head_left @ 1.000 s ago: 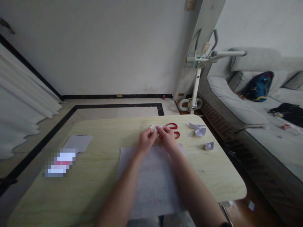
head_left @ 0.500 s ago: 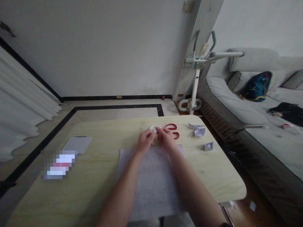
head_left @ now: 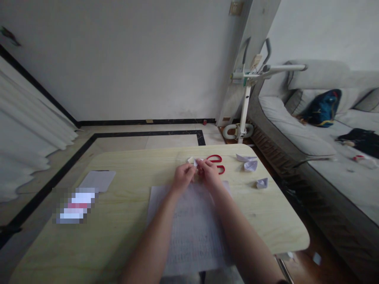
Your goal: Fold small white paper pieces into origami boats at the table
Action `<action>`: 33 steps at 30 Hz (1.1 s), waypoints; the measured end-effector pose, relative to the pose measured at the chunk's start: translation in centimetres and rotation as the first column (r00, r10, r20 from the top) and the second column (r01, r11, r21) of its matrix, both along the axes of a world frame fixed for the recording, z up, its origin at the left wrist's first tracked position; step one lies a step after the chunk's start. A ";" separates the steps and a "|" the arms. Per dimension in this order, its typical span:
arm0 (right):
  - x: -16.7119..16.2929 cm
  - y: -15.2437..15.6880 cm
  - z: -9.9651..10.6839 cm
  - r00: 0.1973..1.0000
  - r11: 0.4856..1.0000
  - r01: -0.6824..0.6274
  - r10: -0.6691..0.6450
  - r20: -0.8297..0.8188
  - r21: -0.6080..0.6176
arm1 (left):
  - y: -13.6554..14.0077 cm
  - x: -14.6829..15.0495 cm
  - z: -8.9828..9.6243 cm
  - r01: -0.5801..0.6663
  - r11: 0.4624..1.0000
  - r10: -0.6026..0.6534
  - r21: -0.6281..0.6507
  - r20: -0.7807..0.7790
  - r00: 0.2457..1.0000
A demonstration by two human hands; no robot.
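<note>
A small piece of folded white paper (head_left: 195,161) is pinched between my two hands above the table. My left hand (head_left: 184,175) grips its near left side with closed fingertips. On the other side, my right hand (head_left: 209,172) has thumb and fingers closed on the same paper, and the fingers hide much of it. Just beyond the right hand lie red-handled scissors (head_left: 220,158), their blades out of sight. Under my forearms a large sheet with writing (head_left: 192,228) is spread flat. Several small folded paper pieces (head_left: 250,165) rest to the right, one of them a separate folded piece (head_left: 262,183) nearer me.
The pale wooden table (head_left: 127,225) has rounded corners. At its left lie a light flat pad (head_left: 97,180) and a pixelated bright object (head_left: 75,206). White exercise equipment (head_left: 245,102) stands beyond the table, and a grey sofa (head_left: 296,130) runs along the right.
The view has shifted very slightly. Both hands keep hold of the folded paper in nearly the same place, with only small finger movement.
</note>
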State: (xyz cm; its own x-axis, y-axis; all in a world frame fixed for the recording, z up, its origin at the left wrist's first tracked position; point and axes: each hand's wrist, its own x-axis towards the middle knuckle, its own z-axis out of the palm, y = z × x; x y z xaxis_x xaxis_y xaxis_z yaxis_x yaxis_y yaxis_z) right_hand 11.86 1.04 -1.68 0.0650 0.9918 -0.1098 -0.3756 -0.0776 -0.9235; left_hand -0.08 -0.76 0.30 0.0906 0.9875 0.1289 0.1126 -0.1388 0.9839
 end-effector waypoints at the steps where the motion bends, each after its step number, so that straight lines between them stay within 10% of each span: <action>1: 0.0 0.1 0.0 1.000 1.000 0.012 -0.012 -0.019 -0.003 | 0.0 0.0 0.0 0.000 1.000 0.000 -0.001 0.007 1.000; 33: 0.2 -0.3 1.1 0.988 0.992 0.023 -0.042 0.148 0.123 | 0.2 0.4 -0.1 -0.045 0.999 0.045 0.017 -0.027 0.999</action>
